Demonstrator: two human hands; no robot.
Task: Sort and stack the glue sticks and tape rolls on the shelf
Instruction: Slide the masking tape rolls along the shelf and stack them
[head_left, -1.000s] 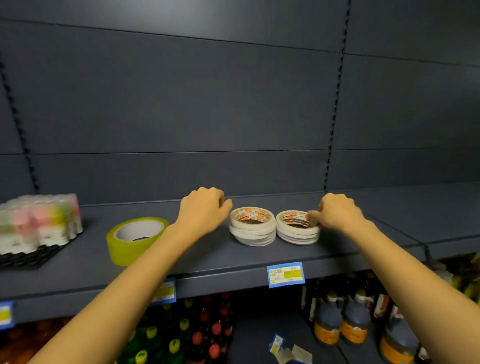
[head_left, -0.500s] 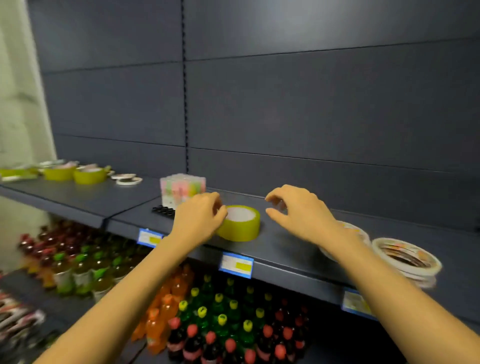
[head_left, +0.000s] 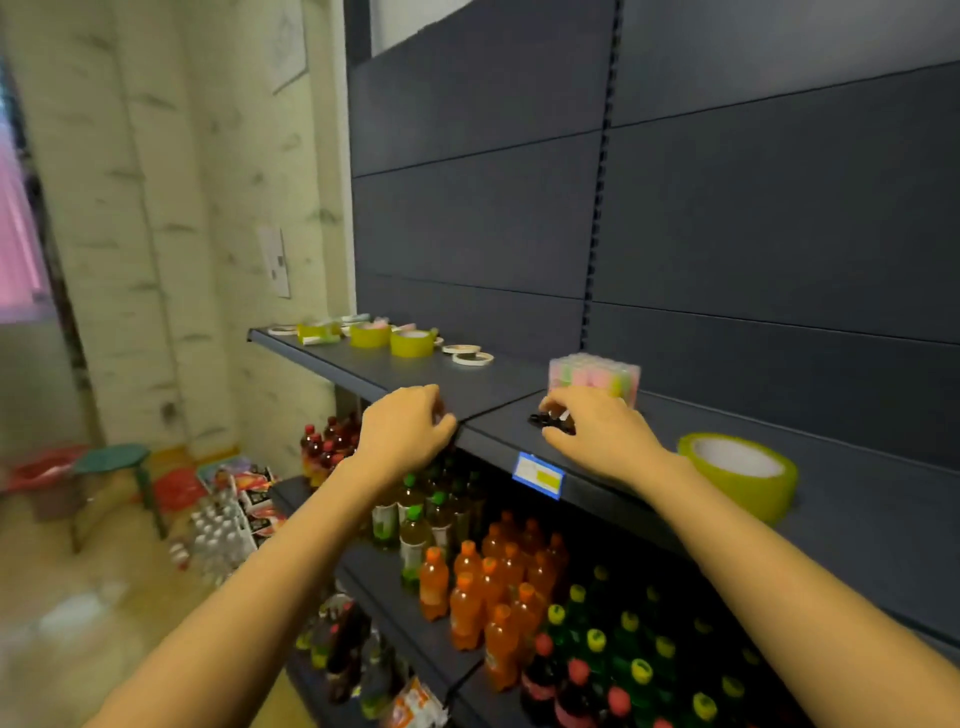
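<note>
Along the dark metal shelf (head_left: 857, 519), 10 o'clock end: two green tape rolls (head_left: 412, 343), flat white tape rolls (head_left: 472, 357) just beside, small stock behind too blurred to name. Lone green tape roll (head_left: 737, 475) lies flat at 3 o'clock of the right hand (head_left: 597, 436). Blue price tag (head_left: 538, 474) on the shelf lip at its 8 o'clock. Pale wall (head_left: 156, 208) and green stool (head_left: 111, 460) out at 9 o'clock. Lower shelves: orange drink bottles (head_left: 493, 587), green- and red-capped ones around. Wrapped glue stick pack (head_left: 595, 376) sits on a black tray (head_left: 540, 420). Right hand's curled fingers touch the tray front, grip unclear. Left hand (head_left: 405, 431) is apart at 9 o'clock, fingers curled at the shelf lip, hold unclear.
</note>
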